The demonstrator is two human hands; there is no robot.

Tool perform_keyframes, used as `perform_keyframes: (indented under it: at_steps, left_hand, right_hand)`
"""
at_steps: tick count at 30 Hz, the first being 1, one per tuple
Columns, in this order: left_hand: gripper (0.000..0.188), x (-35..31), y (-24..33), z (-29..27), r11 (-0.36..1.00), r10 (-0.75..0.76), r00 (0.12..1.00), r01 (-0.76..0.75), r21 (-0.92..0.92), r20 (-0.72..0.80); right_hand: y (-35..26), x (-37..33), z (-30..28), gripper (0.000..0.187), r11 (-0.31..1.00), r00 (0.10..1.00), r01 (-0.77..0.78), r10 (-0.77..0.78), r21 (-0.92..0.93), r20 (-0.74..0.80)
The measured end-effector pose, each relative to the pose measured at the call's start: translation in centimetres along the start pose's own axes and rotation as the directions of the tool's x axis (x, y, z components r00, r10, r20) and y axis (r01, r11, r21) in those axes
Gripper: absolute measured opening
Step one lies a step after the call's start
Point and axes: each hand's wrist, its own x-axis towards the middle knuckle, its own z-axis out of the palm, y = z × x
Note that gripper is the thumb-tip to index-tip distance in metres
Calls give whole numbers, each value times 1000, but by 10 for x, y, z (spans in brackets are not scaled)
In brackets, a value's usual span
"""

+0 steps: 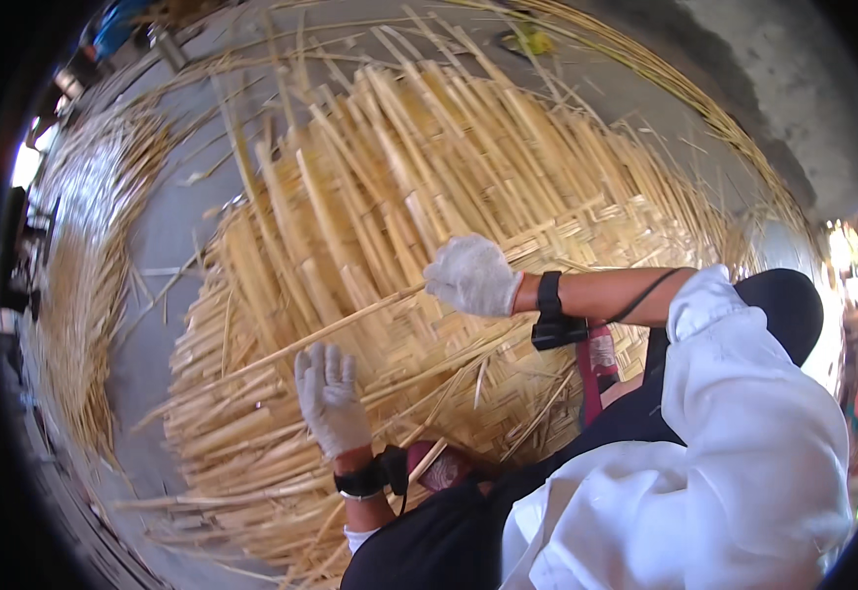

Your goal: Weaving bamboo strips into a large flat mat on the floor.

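Observation:
A large half-woven mat (468,403) of pale split bamboo or cane strips spreads across the floor in front of me and under my feet. Its long loose strips (390,177) fan out toward the far side and the left. My right hand (473,275), in a whitish glove, is closed at the mat's middle around the end of one long thin strip (370,311). That strip slants down to the left across the weave. My left hand (333,401), also gloved, has its fingers stretched out, their tips just by the same strip. Whether they touch it, I cannot tell.
A pile of thin strips (95,246) lies on the grey floor (169,246) at the left. Another long bundle (675,84) curves along the far right. A metal cylinder (169,47) and a yellow-green object (532,42) sit at the far side. My maroon footwear (598,359) rests on the mat.

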Motion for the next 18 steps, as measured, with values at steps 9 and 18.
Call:
perform_keyframes:
  at_steps: [9, 18]
  left_hand:
    - [20, -16, -28, 28, 842, -306, 940, 192, 503, 152]
    - [26, -28, -58, 29, 598, -487, 857, 187, 780, 168]
  right_hand:
    - [139, -75, -48, 33, 851, 885, -453, 466, -266, -17]
    - [184, -121, -20, 42, 789, 781, -615, 609, 0, 138]
